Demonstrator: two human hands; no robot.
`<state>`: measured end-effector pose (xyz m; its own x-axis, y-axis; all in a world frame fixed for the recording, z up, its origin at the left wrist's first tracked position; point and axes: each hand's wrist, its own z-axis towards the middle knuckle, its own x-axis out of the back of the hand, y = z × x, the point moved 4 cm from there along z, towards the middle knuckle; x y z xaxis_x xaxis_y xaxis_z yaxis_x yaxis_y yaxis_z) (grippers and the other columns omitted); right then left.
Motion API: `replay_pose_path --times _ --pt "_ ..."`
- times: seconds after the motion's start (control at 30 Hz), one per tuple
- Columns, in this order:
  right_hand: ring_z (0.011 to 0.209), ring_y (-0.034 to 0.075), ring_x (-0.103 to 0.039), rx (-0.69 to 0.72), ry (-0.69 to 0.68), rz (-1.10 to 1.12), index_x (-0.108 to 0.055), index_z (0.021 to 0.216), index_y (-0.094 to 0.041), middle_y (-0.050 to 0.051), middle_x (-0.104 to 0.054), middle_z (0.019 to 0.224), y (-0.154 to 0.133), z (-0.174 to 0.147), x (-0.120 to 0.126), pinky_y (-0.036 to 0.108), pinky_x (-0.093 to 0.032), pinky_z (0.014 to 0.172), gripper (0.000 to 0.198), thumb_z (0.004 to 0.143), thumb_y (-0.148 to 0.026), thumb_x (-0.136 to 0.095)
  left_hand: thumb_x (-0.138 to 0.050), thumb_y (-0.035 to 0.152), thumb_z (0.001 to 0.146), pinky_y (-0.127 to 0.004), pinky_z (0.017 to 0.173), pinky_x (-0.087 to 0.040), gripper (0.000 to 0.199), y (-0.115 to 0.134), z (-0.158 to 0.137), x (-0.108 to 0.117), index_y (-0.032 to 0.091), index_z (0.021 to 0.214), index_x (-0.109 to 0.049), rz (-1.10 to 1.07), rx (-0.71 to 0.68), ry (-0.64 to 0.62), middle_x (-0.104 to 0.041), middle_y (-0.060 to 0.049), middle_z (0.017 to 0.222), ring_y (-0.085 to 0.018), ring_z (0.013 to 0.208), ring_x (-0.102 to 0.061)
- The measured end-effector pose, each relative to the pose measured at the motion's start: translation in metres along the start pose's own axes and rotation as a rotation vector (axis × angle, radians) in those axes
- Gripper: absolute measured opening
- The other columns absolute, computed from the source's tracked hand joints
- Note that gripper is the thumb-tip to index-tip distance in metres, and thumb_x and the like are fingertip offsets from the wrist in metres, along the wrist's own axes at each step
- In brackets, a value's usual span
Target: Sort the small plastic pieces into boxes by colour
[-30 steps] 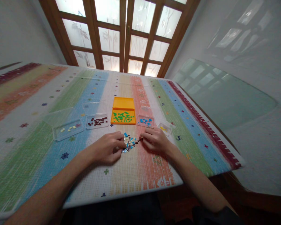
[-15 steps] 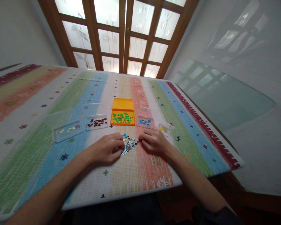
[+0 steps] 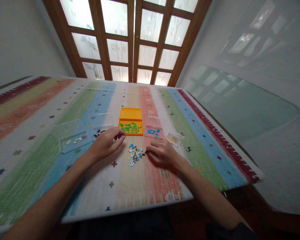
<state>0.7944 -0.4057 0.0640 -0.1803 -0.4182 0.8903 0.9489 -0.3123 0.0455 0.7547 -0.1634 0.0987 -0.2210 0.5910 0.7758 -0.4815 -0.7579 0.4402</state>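
Observation:
A loose pile of small toy bricks (image 3: 136, 156) in blue, white, brown and grey lies on the tablecloth between my hands. My left hand (image 3: 107, 141) is raised to the pile's upper left, at the near side of the clear box of brown bricks (image 3: 97, 132), partly covering it. Its fingers are pinched together; what they hold is hidden. At the pile's right edge rests my right hand (image 3: 162, 151), its fingers curled and closed beside a few dark brown bricks (image 3: 144, 153). Whether it grips one cannot be made out.
An open orange case (image 3: 131, 134) of green bricks stands beyond the pile. To its right are clear boxes with blue bricks (image 3: 153, 132) and yellow bricks (image 3: 173, 138). A clear box with cream bricks (image 3: 75, 141) sits far left. The striped tablecloth (image 3: 125, 186) covers the table.
My left hand has left the pile and moved up and left to the box of brown bricks. My right hand stays by the pile's right edge. The view has tilted slightly.

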Motion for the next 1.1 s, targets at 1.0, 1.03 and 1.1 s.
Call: replay_pose_path --times 1.0,1.03,1.1 --pt "0.061 0.014 -0.042 -0.085 -0.151 -0.008 -0.067 0.081 -0.018 0.002 -0.062 0.073 -0.003 0.003 -0.006 0.034 -0.019 0.062 0.019 0.094 -0.021 -0.053 -0.05 0.023 0.099 -0.032 0.078 -0.049 0.016 -0.008 0.017 -0.015 0.019 0.097 -0.066 0.019 -0.059 -0.174 -0.066 -0.005 0.087 -0.019 0.08 -0.061" --pt "0.062 0.014 -0.042 -0.089 -0.151 -0.008 -0.067 0.082 -0.018 0.002 -0.062 0.073 -0.003 0.003 -0.005 0.034 -0.019 0.062 0.019 0.094 -0.02 -0.053 -0.05 0.023 0.099 -0.031 0.077 -0.049 0.017 -0.004 0.012 -0.018 0.019 0.098 -0.067 -0.004 -0.074 -0.217 -0.067 -0.005 0.087 -0.019 0.08 -0.061" --pt "0.063 0.014 -0.043 -0.093 -0.152 -0.004 -0.067 0.083 -0.018 0.002 -0.062 0.074 -0.003 0.003 -0.005 0.034 -0.02 0.062 0.018 0.094 -0.02 -0.053 -0.05 0.023 0.099 -0.03 0.075 -0.049 0.018 0.003 0.003 -0.023 0.019 0.099 -0.068 -0.037 -0.089 -0.29 -0.067 -0.005 0.088 -0.018 0.08 -0.062"
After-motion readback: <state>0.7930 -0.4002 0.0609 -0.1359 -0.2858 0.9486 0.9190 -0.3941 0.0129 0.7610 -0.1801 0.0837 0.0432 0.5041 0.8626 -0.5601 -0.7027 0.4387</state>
